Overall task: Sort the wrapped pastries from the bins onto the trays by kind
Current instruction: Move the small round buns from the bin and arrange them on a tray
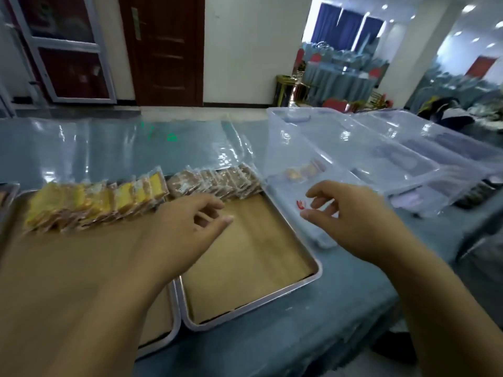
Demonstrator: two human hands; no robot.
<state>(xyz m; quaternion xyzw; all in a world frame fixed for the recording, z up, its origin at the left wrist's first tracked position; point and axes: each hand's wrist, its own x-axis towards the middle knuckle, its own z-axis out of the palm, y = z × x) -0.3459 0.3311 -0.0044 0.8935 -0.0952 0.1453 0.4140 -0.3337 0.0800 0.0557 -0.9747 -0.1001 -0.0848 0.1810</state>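
Along far edge of tray [253,302]: brown pastries [217,180], stood on edge to save room. Left of tray: yellow pastries [95,202], apart by kind. Right of tray: bin [280,148], few loose pastries [302,171] inside; right hand [351,219], grip wide, empty, likely reaching. Over tray: left hand [185,227], grip wide, empty.

1. 2 trays [317,270] seen whole; 3rd cut off at left edge.
2. 3 clear bins [275,123] counted.
3. 1 row of yellow pastries [89,202], 1 of brown pastries [217,180]; exact nos. not made out.
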